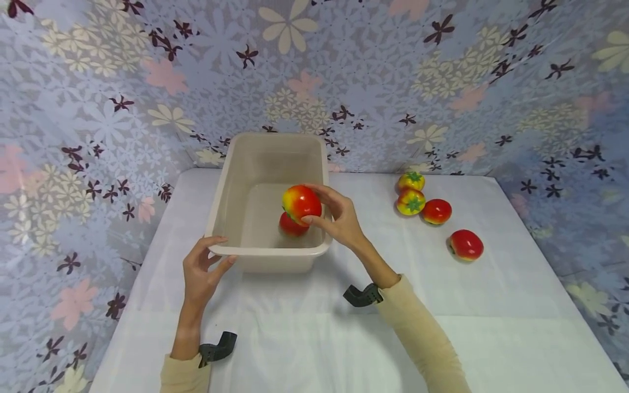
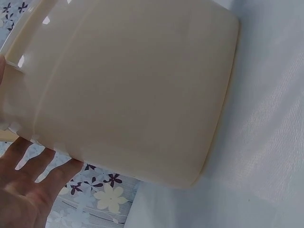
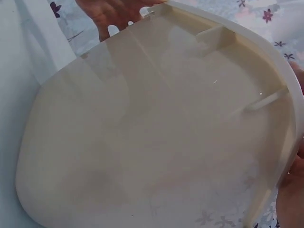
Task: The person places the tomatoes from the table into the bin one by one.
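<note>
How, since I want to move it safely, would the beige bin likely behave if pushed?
The beige bin would probably slide rather than roll, given its broad, flat-looking floor. Its thin, molded walls suggest stiffness and low weight. The rounded red fruit inside may roll about.

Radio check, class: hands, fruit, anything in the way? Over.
Left hand gripping bin at near left corner. Right hand holding red-yellow fruit over bin. Lower red fruit inside, partly hidden; no obstruction seen.
</note>
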{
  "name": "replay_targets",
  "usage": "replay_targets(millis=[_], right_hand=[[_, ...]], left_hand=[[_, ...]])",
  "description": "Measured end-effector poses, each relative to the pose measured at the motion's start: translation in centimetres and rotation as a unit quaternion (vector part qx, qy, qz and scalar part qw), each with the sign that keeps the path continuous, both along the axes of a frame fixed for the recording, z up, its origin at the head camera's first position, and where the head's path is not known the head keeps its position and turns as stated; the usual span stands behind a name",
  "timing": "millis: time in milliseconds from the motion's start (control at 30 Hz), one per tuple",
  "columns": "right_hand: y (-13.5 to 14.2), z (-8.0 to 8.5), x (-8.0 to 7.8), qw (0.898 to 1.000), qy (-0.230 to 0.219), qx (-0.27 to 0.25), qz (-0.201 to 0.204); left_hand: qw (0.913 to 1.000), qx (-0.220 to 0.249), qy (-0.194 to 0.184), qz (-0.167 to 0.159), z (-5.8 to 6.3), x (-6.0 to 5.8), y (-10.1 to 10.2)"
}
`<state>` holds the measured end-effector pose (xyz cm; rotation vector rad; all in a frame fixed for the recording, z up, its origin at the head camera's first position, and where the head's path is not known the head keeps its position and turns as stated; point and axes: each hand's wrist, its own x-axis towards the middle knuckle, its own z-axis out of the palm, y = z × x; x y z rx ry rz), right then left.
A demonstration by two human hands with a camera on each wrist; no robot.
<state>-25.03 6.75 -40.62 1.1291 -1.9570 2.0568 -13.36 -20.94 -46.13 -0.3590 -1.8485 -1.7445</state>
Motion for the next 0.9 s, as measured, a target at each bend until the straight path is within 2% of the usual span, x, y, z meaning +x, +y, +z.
replay_targets(millis=[267, 433, 600, 900], right_hand=[[0.02, -0.39, 0.4, 0.994, 0.077, 0.077, -0.018], [-0.19, 0.07, 0.42, 0.986, 0.098, 0.134, -0.02], [-0.18, 0.17, 0.32, 0.982, 0.1, 0.159, -0.015], [0.25, 0.37, 0.36, 0.981, 0.094, 0.169, -0.006]], left_hand=[[1.0, 0.003, -0.008, -0.001, 0.08, 0.31, 0.08], [1.0, 0.002, -0.007, 0.003, 0.05, 0.34, 0.07], [1.0, 0.005, -0.006, 0.005, -0.01, 0.24, 0.19], [0.9999, 0.01, -0.002, 0.008, -0.04, 0.11, 0.51]])
